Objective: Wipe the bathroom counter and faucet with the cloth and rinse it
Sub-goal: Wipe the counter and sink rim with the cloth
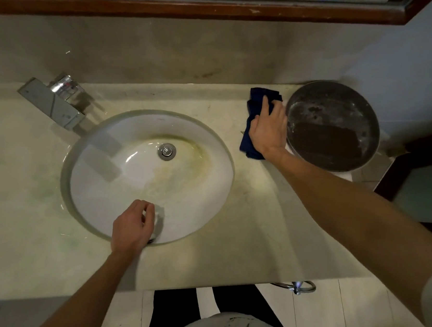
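Observation:
A dark blue cloth (pixel 255 98) lies on the pale stone counter (pixel 246 230), to the right of the oval white sink (pixel 191 192). My right hand (pixel 269 128) presses flat on the cloth with its fingers straight, and covers the middle of it. Over the sink's front rim my left hand (pixel 131 226) rests with its fingers loosely curled, holding nothing that I can see. The square chrome faucet (pixel 55 102) stands at the back left of the sink, far from both hands. No water runs from it.
A round dark metal bowl (pixel 332 127) sits on the counter right beside my right hand. The sink has a chrome drain (pixel 166 151) and yellowish stains. A wood-framed mirror (pixel 193 9) hangs above the backsplash. A chrome ring (pixel 301 287) hangs under the counter's front edge.

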Motion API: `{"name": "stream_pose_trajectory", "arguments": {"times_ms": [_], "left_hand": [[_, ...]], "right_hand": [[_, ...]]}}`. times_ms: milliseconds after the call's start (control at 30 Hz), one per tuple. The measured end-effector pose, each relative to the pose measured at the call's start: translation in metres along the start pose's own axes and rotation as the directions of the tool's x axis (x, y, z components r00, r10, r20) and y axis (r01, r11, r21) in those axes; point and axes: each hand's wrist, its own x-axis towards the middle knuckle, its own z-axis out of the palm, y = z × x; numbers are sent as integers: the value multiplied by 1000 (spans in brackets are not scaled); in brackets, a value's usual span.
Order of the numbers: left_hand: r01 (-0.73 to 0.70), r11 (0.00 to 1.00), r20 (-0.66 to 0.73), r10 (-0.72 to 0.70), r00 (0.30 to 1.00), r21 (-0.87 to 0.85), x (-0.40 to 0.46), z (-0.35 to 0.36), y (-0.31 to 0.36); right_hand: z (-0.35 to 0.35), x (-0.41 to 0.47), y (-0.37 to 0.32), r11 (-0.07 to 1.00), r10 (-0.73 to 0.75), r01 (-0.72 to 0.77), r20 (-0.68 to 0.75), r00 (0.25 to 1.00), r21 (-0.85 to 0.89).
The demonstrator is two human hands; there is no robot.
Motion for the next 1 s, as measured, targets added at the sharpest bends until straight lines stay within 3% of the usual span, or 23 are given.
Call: {"name": "stream_pose_trajectory", "arguments": {"times_ms": [333,700,1000], "left_hand": [[20,1000,-7,-20,1000,7,1,4,-2],[-65,998,-14,65,998,-8,-2,6,-8],[-72,997,-22,72,997,-11,-3,7,-10]], "right_hand": [[1,-85,13,978,-189,184,43,981,98],[-15,-176,70,996,36,-36,-8,999,83],[-32,-242,168,974,212,-209,-30,977,82]]}}
